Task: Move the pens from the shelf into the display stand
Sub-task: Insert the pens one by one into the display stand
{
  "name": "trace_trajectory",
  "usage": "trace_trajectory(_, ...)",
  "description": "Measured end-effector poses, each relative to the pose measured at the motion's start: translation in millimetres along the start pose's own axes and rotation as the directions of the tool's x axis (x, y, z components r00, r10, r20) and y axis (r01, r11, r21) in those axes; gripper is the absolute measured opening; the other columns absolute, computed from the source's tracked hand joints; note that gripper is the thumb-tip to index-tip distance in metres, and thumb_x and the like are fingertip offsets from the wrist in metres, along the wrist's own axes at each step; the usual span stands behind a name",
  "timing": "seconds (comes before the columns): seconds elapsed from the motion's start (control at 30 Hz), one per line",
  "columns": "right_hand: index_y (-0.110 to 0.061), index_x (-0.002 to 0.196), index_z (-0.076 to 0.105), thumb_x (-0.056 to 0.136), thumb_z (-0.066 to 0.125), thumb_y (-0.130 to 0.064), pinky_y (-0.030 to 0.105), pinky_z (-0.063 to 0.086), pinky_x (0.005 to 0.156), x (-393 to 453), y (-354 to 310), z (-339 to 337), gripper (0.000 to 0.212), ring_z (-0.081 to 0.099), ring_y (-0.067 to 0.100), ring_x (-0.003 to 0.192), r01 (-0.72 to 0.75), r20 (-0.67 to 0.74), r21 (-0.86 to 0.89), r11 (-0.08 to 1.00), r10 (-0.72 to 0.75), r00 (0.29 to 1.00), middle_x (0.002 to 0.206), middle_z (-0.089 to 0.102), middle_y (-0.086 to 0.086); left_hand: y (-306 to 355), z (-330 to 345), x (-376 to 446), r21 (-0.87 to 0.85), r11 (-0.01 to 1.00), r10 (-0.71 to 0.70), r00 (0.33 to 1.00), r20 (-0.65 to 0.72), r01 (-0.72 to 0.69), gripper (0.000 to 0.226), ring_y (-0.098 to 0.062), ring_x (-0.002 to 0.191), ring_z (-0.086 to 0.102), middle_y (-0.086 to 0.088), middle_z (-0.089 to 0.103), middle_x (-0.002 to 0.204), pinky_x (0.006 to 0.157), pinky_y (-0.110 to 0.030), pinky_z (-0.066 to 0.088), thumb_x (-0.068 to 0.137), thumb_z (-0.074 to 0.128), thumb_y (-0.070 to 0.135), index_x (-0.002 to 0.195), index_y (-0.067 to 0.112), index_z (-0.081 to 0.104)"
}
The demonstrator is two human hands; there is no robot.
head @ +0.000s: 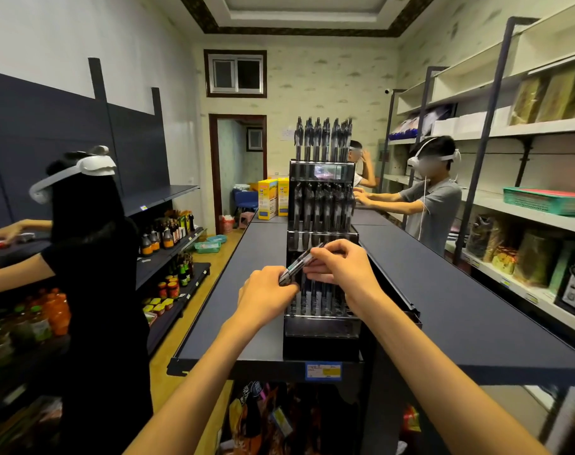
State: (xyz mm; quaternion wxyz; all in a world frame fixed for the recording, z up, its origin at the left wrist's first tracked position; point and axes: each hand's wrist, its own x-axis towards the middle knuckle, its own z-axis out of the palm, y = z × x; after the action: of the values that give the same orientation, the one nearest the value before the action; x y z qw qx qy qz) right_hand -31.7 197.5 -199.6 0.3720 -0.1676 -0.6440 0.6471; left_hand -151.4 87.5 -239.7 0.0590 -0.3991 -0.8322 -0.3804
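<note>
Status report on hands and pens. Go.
Left hand and right hand both gripping pens. Held tilted over display stand front row. Nothing in the way.

- display stand [322, 205] on the shelf [443, 307], centre, toward 12 o'clock
- both hands just before it
- boxes [273, 198] behind, at 11 o'clock

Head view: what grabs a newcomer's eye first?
Dead centre, both hands meet over a tiered black display stand on the dark shelf top: the left hand and right hand together hold a pen slantwise above the lowest tier. Rows of pens standing upright crown the stand's top tier.
</note>
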Motion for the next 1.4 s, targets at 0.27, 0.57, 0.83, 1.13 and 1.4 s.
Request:
trace_trajectory(0.27, -0.003, 0.093, 0.073, 0.095, 0.069, -0.013, 0.035, 0.063, 0.067, 16.0, 2.2, -9.8, 0.01, 0.077, 0.026, 0.077, 0.146, -0.13, 0.0, 0.989, -0.144, 0.981, 0.081, 0.077, 0.01, -22.5, -14.0, -2.7, -0.037, 0.999, -0.015, 1.0, 0.009, 0.016, 0.032, -0.016, 0.055, 0.044, 0.008, 0.046, 0.052, 0.053, -0.028, 0.032, 0.066, 0.059, 0.047, 0.06, 0.022, 0.039)
trace_trajectory(0.57, -0.011, 0.096, 0.075, 0.094, 0.072, -0.025, 0.041, 0.062, 0.077, 14.2, 18.2, 3.1, 0.014, 0.071, 0.015, 0.076, 0.341, -0.051, -0.626, 0.701, -0.473, 0.879, 0.079, 0.073, -0.001, -28.6, -21.5, -4.1, 0.171, 0.985, -0.011, 0.99, -0.142, 0.036, 0.024, -0.022, 0.066, 0.055, 0.001, 0.058, 0.064, 0.052, -0.028, 0.032, 0.081, 0.058, 0.033, 0.066, 0.018, 0.046)
trace_trajectory(0.83, -0.009, 0.101, 0.077, 0.093, 0.073, -0.03, 0.037, 0.058, 0.079, 14.6, 29.5, 14.4, 0.023, 0.069, 0.015, 0.077, 0.327, 0.017, -0.726, 0.605, -0.459, 0.888, 0.082, 0.074, 0.002, -26.9, -22.8, -2.8, 0.207, 0.978, 0.015, 0.988, -0.151, 0.017, 0.023, -0.021, 0.066, 0.056, 0.002, 0.058, 0.065, 0.052, -0.027, 0.033, 0.083, 0.058, 0.034, 0.069, 0.017, 0.052)
trace_trajectory(1.13, -0.018, 0.08, 0.075, 0.094, 0.067, -0.047, 0.037, 0.058, 0.072, 11.8, 44.1, 17.4, 0.032, 0.067, 0.02, 0.072, 0.239, 0.124, -0.877, 0.416, -0.285, 0.95, 0.07, 0.068, 0.0, -30.3, -28.8, 0.5, 0.152, 0.988, -0.011, 0.981, -0.195, 0.041, 0.024, -0.027, 0.07, 0.057, 0.001, 0.059, 0.064, 0.053, -0.029, 0.031, 0.082, 0.06, 0.032, 0.068, 0.015, 0.05)
trace_trajectory(1.4, -0.026, 0.09, 0.079, 0.084, 0.078, -0.042, 0.02, 0.054, 0.072, 9.5, 31.7, 11.8, 0.018, 0.068, -0.001, 0.076, 0.218, 0.032, -0.765, 0.606, -0.302, 0.953, 0.079, 0.074, -0.014, -20.6, -26.3, 0.8, 0.069, 0.997, -0.013, 0.987, -0.159, 0.024, 0.026, -0.026, 0.068, 0.057, -0.001, 0.059, 0.064, 0.053, -0.03, 0.035, 0.082, 0.06, 0.032, 0.067, 0.013, 0.05)
